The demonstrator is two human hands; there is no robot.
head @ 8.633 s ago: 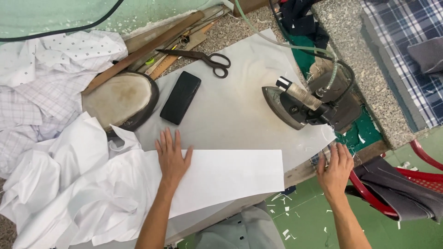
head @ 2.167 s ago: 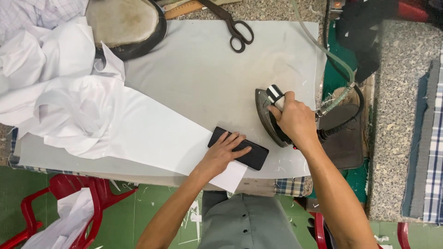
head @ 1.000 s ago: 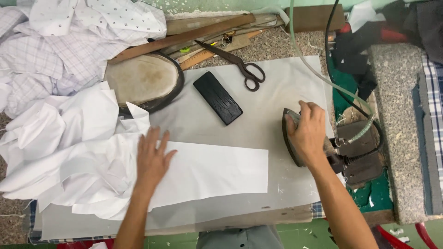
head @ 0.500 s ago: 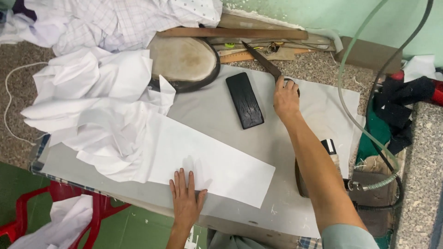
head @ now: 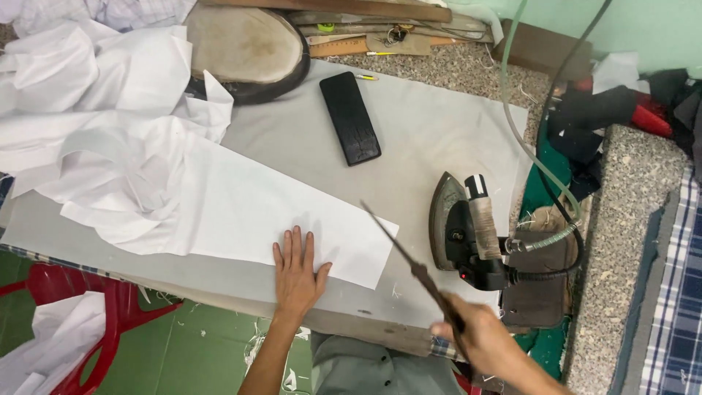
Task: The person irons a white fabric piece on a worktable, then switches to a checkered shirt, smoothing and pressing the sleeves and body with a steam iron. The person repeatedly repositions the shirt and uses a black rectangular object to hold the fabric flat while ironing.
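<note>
Two bare hands are at work over the grey ironing pad [head: 409, 139], which I take as the landmark. The left hand [head: 298, 276] lies flat with its fingers spread on the near end of the white cloth strip [head: 248, 212], close to the near edge of the pad, and presses it down. The right hand [head: 479, 338] is at the near right corner of the pad, a little blurred, with its fingers closed around the handles of the scissors [head: 409, 267]. The blades look shut and point up and to the left, and their tip is above the right end of the strip. On the right side of the pad the iron [head: 468, 230] stands with a hose [head: 523, 139] running from it. A black block [head: 350, 117] lies on the far part of the pad, and the rumpled white cloth [head: 95, 124] covers its left side.
</note>
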